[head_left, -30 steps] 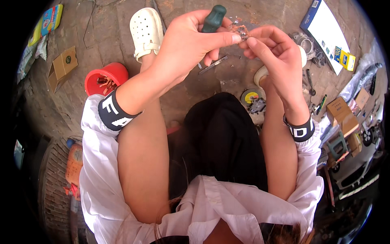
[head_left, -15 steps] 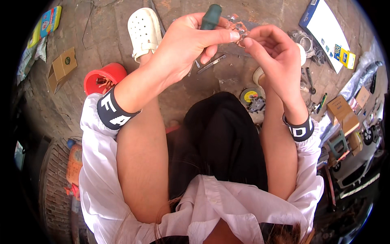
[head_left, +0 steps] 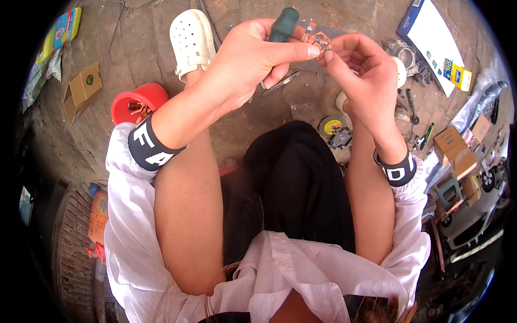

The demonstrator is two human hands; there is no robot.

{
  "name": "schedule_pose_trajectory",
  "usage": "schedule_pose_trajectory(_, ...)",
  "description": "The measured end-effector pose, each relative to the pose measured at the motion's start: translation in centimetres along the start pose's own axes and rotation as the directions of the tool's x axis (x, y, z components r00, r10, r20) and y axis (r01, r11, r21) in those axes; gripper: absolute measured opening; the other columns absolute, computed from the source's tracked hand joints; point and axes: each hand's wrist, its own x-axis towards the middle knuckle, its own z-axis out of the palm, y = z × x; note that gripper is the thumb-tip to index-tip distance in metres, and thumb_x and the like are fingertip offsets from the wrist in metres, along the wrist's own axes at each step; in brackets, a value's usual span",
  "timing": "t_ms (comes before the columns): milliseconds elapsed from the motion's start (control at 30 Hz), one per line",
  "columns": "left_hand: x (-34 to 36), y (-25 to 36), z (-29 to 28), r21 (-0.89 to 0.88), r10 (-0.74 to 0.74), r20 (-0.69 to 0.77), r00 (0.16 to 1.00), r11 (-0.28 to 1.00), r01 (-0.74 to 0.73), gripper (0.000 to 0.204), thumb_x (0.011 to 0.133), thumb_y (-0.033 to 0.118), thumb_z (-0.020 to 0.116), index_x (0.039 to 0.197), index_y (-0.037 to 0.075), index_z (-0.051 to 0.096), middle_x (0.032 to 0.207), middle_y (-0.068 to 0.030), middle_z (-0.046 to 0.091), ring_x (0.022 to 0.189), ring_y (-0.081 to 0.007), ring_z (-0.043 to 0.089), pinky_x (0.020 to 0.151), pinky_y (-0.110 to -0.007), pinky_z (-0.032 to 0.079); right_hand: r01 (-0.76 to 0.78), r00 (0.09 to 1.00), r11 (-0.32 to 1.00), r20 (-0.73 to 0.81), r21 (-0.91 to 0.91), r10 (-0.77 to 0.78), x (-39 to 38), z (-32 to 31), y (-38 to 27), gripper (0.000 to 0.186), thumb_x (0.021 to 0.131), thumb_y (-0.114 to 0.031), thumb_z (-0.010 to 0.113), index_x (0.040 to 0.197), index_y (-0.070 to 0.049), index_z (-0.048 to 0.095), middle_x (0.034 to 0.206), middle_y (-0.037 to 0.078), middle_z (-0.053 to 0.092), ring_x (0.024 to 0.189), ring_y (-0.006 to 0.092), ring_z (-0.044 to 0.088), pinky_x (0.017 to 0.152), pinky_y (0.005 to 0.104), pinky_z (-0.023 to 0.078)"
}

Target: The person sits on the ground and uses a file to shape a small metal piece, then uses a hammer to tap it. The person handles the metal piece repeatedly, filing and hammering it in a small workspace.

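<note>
My left hand [head_left: 250, 59] is closed, its thumb and fingers pinching a small copper-coloured openwork part [head_left: 319, 41] at the top of the view. A tool with a dark green handle [head_left: 284, 25], like a screwdriver's, is also tucked in that hand; the handle sticks up past the fingers and the rest is mostly hidden. From the other side my right hand [head_left: 363, 67] grips the near right edge of the same part between thumb and index finger, its other fingers curled. Both hands are raised over the floor beyond my knees.
A red bucket [head_left: 164, 92] with copper-coloured scraps stands left of my left forearm, near a small open cardboard box [head_left: 82, 89]. Thin metal tools [head_left: 280, 84] and a yellow-labelled disc [head_left: 330, 125] lie on the floor. A white box [head_left: 431, 40] and metal parts [head_left: 401, 52] are at right.
The green handle has shifted slightly right and tilted. The copper-coloured part has turned a little between my fingertips. My right hand has barely moved.
</note>
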Motion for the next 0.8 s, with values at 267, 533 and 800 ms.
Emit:
schedule_pose_trajectory(267,0.5,-0.6,-0.4,-0.059,-0.092,0.033,0.995,0.994,0.094,0.022,0.087,0.017,0.073,0.099,0.000,0.066,0.057,0.0076,0.049,0.043,0.0010,0.034,0.039,-0.018,0.025,-0.078,0.997,0.989,0.024,0.125,0.075,0.1,-0.1,0.0,0.012,0.087,-0.006,0.067,0.096,0.002,0.065,0.081,0.004,0.070,0.072,0.0065,0.064,0.068,0.0193,0.051)
schedule_pose_trajectory(533,0.4,-0.6,-0.3,-0.051,-0.075,-0.028,0.997,0.996,0.074,0.019,0.087,0.017,0.072,0.097,0.002,0.067,0.056,0.0088,0.047,0.043,0.0011,0.033,0.040,-0.017,0.025,-0.079,0.995,0.984,0.068,0.159,0.069,0.4,-0.2,0.1,0.015,0.090,-0.010,0.068,0.097,0.003,0.065,0.082,0.006,0.070,0.073,0.0075,0.064,0.068,0.0199,0.052)
schedule_pose_trajectory(800,0.7,-0.9,-0.5,-0.087,0.038,-0.035,0.999,0.995,-0.041,0.022,0.083,0.012,0.075,0.096,0.000,0.062,0.071,0.0009,0.060,0.048,-0.0023,0.042,0.041,-0.019,0.030,-0.027,0.997,0.984,0.072,0.176,0.015,0.0,0.2,1.3,0.011,0.092,-0.009,0.066,0.095,0.001,0.062,0.082,0.006,0.070,0.073,0.0072,0.064,0.068,0.0203,0.052)
